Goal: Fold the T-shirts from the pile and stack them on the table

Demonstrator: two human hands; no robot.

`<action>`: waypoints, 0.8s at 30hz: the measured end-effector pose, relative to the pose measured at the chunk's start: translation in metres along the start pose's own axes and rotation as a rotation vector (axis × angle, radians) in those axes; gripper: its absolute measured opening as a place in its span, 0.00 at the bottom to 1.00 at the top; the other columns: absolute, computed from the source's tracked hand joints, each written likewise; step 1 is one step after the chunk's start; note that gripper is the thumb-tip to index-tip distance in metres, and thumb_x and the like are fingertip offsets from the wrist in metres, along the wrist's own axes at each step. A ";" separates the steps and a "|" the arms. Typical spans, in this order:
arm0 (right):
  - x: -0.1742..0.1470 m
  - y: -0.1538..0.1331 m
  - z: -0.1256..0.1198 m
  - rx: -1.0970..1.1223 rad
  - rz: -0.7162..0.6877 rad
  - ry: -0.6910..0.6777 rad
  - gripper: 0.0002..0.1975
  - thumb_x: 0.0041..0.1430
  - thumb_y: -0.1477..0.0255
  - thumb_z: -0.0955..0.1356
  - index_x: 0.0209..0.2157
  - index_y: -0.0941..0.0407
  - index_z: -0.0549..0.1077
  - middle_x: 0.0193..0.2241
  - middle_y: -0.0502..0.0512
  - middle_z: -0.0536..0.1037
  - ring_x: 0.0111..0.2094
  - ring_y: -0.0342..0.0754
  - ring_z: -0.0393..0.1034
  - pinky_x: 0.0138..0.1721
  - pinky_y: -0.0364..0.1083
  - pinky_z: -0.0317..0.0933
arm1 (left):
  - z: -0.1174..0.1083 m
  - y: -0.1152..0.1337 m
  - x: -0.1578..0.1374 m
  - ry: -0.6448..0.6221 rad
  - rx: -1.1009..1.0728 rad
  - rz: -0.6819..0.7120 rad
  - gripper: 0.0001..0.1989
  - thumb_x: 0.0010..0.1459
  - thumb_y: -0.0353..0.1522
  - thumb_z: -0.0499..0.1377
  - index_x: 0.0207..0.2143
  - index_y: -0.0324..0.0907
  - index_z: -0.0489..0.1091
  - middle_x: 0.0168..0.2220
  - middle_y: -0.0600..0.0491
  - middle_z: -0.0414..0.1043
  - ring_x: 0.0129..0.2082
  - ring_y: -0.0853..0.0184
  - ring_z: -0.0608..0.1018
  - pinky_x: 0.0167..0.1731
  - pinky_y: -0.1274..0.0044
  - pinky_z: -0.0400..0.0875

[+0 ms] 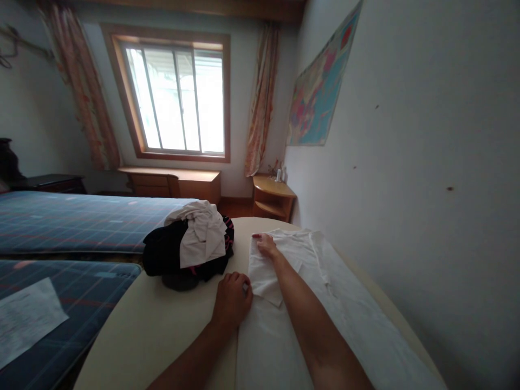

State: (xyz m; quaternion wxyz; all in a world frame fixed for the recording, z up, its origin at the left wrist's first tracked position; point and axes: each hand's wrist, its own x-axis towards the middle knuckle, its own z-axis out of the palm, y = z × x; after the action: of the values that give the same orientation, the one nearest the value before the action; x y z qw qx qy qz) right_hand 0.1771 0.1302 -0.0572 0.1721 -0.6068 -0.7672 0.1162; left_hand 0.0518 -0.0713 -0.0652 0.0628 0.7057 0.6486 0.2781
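Note:
A white shirt (pixel 280 330) lies partly folded over the right side of a round cream table (pixel 162 330). My left hand (pixel 233 298) is at its left edge, fingers curled in and closed on the cloth. Farther off, my right hand (pixel 267 245) grips the far left corner of the folded layer, fingers drawn together. Something small and red shows at those fingertips. My right forearm covers part of the shirt's middle. What lies under both sets of fingers is hidden.
A heap of black and pale clothes (pixel 189 244) sits at the table's far left. Two blue plaid mattresses (pixel 81 222) lie to the left, the nearer one with a paper sheet (pixel 30 319). A wall (pixel 426 244) runs close along the right. A corner shelf (pixel 274 189) stands beyond.

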 end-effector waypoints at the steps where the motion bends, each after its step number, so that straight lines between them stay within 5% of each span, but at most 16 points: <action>1: 0.002 -0.002 0.000 -0.001 -0.010 -0.001 0.26 0.60 0.77 0.60 0.58 0.50 0.68 0.58 0.48 0.71 0.58 0.45 0.63 0.58 0.43 0.54 | 0.000 0.000 0.000 -0.003 0.004 -0.010 0.06 0.57 0.29 0.56 0.36 0.42 0.73 0.39 0.50 0.75 0.44 0.60 0.73 0.45 0.72 0.61; 6: -0.004 -0.012 0.015 -0.041 -0.030 -0.033 0.26 0.65 0.68 0.60 0.64 0.46 0.60 0.65 0.48 0.61 0.65 0.50 0.50 0.63 0.51 0.45 | 0.001 -0.001 0.001 -0.002 0.017 -0.043 0.08 0.57 0.28 0.55 0.38 0.41 0.72 0.40 0.49 0.75 0.45 0.60 0.72 0.47 0.71 0.61; 12: -0.015 -0.004 0.016 -0.093 0.051 0.039 0.26 0.69 0.64 0.54 0.67 0.53 0.54 0.66 0.59 0.58 0.65 0.53 0.51 0.62 0.52 0.45 | 0.003 -0.002 0.000 0.009 0.036 -0.031 0.08 0.58 0.28 0.55 0.37 0.41 0.72 0.39 0.49 0.75 0.44 0.60 0.73 0.46 0.71 0.61; 17: -0.011 0.020 0.004 -0.114 0.132 -0.004 0.27 0.69 0.59 0.54 0.64 0.53 0.61 0.65 0.60 0.59 0.65 0.59 0.50 0.62 0.60 0.44 | 0.001 0.000 0.000 0.014 0.071 -0.031 0.08 0.61 0.28 0.53 0.36 0.41 0.72 0.38 0.49 0.75 0.43 0.60 0.73 0.44 0.71 0.61; 24: -0.024 0.024 -0.013 -0.104 0.025 -0.023 0.25 0.68 0.60 0.56 0.62 0.54 0.63 0.66 0.58 0.59 0.66 0.52 0.49 0.63 0.54 0.42 | 0.004 -0.003 0.003 0.015 0.049 -0.091 0.09 0.60 0.29 0.56 0.43 0.42 0.70 0.37 0.50 0.75 0.45 0.60 0.74 0.45 0.71 0.61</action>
State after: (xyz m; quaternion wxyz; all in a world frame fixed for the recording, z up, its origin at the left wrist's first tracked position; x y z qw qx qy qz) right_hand 0.2089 0.1118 -0.0575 0.1299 -0.6230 -0.7667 0.0851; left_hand 0.0507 -0.0669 -0.0687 0.0531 0.6747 0.6871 0.2643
